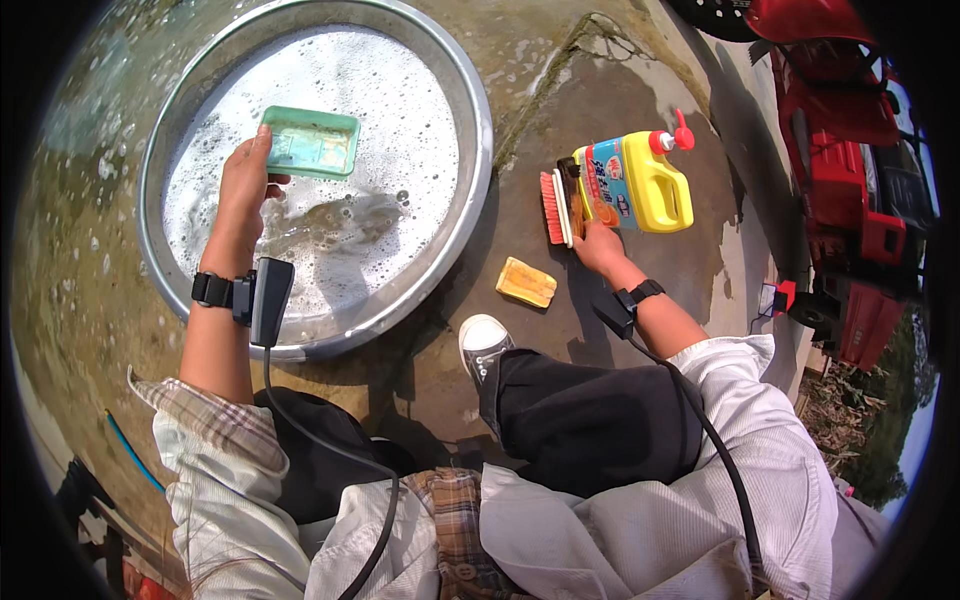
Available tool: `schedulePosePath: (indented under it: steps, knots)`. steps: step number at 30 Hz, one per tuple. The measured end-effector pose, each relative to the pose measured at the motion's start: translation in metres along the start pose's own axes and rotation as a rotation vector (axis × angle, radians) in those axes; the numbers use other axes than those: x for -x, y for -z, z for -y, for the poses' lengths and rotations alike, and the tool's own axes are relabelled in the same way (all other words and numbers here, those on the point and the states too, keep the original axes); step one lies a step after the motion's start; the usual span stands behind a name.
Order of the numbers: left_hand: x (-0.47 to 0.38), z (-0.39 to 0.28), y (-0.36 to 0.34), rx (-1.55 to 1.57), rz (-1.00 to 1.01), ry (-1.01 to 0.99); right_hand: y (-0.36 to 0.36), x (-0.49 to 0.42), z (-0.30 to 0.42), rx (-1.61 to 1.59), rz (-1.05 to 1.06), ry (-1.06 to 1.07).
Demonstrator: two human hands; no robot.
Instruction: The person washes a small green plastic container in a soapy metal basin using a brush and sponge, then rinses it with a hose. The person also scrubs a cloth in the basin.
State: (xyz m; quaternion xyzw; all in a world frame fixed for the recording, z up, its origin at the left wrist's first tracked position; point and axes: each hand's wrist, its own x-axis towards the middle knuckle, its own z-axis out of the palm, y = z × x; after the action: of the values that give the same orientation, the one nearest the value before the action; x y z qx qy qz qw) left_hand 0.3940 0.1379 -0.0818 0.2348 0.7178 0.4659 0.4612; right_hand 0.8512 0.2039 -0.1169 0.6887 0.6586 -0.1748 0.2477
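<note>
My left hand [244,176] grips one end of a shallow green plastic tray [311,142], tilted above a wide metal basin [469,187] of foamy water. Thin suds cling to the bottom of the tray. On the right, my right hand [602,247] closes on the near end of a scrub brush [556,208] with a white back and pinkish-red bristles that face left. A dark and brown object [574,191], its kind unclear, lies against the brush. Just beyond is a yellow detergent jug [656,184] with a red pump top and a printed label.
A worn yellow sponge [526,283] lies on wet concrete between the basin and my right hand. My shoe [484,341] is close to it. A red vehicle [832,172] stands at the far right. Cables run from both wrist devices, and a blue hose [135,454] lies lower left.
</note>
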Motion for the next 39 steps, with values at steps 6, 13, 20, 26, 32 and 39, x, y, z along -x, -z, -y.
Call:
schedulePosePath:
  steps: [6,13,20,26,32,39]
  knots:
    - [0.001,0.001,0.0,-0.004,0.034,0.015,-0.015,-0.012,-0.004,-0.014,-0.013,-0.042]
    - [0.002,0.002,0.002,-0.003,0.037,0.02,0.014,0.011,0.01,0.255,-0.066,0.114]
    - [0.003,0.005,0.002,-0.007,0.037,-0.003,0.012,0.01,0.042,0.211,-0.465,0.324]
    - [0.004,0.007,0.009,-0.028,0.077,0.018,0.001,-0.012,0.03,-0.007,-0.318,0.255]
    - [0.004,0.007,0.007,-0.034,0.069,0.05,0.037,-0.012,0.011,-0.874,0.196,0.318]
    - [0.008,0.018,0.006,-0.056,0.095,0.181,0.091,0.009,0.083,-0.949,0.262,0.736]
